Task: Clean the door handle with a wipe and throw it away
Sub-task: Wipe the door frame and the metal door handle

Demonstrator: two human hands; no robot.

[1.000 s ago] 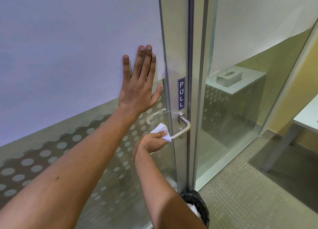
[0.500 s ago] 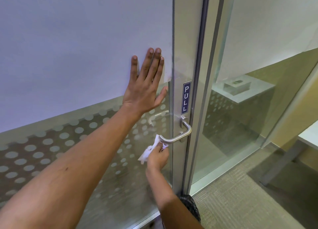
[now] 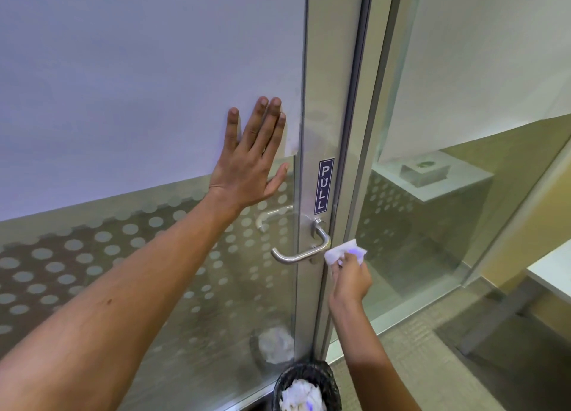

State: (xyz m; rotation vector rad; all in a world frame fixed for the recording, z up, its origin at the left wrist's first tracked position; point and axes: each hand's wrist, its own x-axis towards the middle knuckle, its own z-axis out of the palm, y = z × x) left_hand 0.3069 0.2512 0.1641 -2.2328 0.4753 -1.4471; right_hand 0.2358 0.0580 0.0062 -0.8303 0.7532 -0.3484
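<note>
A brushed metal lever door handle (image 3: 301,251) sticks out of the glass door's metal frame, below a blue PULL sign (image 3: 322,186). My right hand (image 3: 350,279) pinches a crumpled white wipe (image 3: 343,253) against the handle's right bend, near the frame. Higher up and to the left of the handle, my left hand (image 3: 253,160) lies flat on the frosted glass with its fingers spread. A black mesh waste bin (image 3: 307,386) with white paper inside stands on the floor right below the handle.
The door's glass panel (image 3: 123,101) is frosted above and dotted below. Right of the frame, a fixed glass pane (image 3: 463,194) shows a white counter and a box behind it. A white table (image 3: 553,274) stands at the far right on grey carpet.
My right hand has carried the wipe from the handle's free left end, under the bar, to its right bend by the frame. My left hand stays pressed on the glass.
</note>
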